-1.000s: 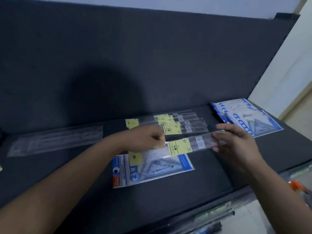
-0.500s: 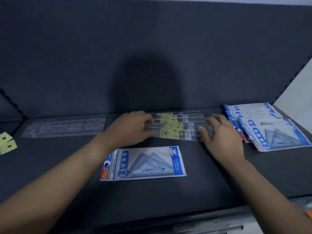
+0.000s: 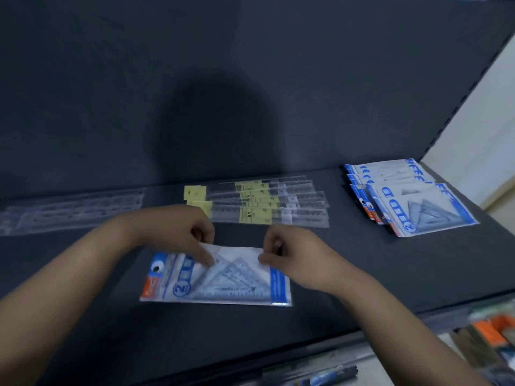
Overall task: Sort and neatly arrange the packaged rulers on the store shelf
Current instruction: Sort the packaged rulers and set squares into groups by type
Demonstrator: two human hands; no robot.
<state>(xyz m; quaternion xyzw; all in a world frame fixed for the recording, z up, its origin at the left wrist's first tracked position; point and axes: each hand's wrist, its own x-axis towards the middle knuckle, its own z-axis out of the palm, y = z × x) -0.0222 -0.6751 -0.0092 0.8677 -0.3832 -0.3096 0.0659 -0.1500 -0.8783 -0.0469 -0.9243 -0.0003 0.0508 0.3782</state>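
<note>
A blue-and-white set-square pack [image 3: 223, 285] lies flat on the dark shelf [image 3: 362, 268] near its front. My left hand [image 3: 181, 232] pinches the pack's far edge at the left, and my right hand [image 3: 289, 257] pinches the same edge at the right. Behind them sits a row of several clear straight-ruler packs with yellow labels [image 3: 267, 203], overlapping one another. A fanned stack of matching set-square packs [image 3: 412, 199] lies at the far right. One long clear ruler pack [image 3: 72, 210] rests at the back left.
The dark back wall [image 3: 250, 79] rises right behind the rulers. The shelf's front edge [image 3: 390, 324] runs diagonally at lower right, with pens and orange-capped items [image 3: 490, 330] on the level below. A pale wall [image 3: 479, 135] borders the right side.
Both hands left the row of yellow-labelled ruler packs, which now lies on the shelf, and came forward onto the lone set-square pack, taking hold of its far edge.
</note>
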